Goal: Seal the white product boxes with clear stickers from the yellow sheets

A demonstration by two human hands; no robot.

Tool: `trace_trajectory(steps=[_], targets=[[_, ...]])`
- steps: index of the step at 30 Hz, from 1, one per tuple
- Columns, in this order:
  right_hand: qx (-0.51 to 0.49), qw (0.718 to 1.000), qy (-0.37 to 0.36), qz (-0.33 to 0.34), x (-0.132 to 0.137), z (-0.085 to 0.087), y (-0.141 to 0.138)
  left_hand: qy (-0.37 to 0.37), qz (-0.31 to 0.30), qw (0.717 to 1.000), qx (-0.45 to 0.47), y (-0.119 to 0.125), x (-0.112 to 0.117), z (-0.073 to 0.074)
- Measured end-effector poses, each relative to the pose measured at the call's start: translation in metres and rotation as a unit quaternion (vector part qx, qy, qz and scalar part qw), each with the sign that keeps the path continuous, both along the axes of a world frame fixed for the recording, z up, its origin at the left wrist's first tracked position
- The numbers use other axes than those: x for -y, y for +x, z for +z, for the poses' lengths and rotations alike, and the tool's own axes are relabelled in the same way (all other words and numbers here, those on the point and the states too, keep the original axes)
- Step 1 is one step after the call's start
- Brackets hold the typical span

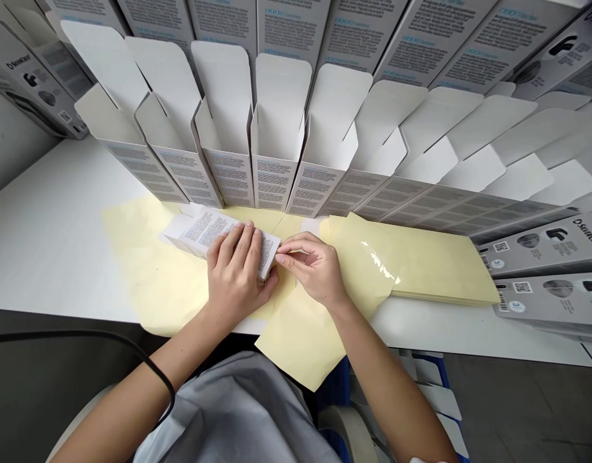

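Observation:
A small grey-and-white printed carton (213, 233) lies on its side on pale yellow backing sheets (155, 276) in front of me. My left hand (238, 273) lies over the carton's right end, fingers wrapped round it and holding it down. My right hand (312, 265) is at the carton's right end, with thumb and forefinger pinched together against its end flap. What the pinch holds is too small to make out.
A row of open upright cartons (276, 154) with raised flaps fans across the white table (45, 238). Closed printed boxes (546, 247) lie stacked at right, and more stand behind. A black cable (146, 360) crosses my left arm. Blue bins (435, 386) sit below the table edge.

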State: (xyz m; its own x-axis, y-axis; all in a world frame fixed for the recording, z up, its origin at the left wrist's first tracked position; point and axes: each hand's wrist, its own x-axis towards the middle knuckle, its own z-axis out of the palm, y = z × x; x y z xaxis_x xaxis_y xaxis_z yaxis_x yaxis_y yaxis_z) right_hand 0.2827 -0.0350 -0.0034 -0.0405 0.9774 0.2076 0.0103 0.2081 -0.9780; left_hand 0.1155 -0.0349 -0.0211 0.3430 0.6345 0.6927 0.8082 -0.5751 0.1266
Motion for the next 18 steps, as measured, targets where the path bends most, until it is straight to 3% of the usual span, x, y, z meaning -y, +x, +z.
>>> trace_trajectory(steps=[11,14,18], targets=[[0.037,0.998,-0.004,0.046,-0.006,-0.001,0.001,0.000,-0.007,1.000,0.006,-0.002,-0.003,0.000],[0.032,0.999,-0.010,0.032,-0.004,-0.003,0.000,-0.001,-0.003,1.000,0.011,-0.001,-0.001,-0.001],[0.005,0.998,-0.059,0.021,-0.002,-0.003,0.001,-0.055,0.004,0.997,-0.053,-0.007,0.001,0.018]])
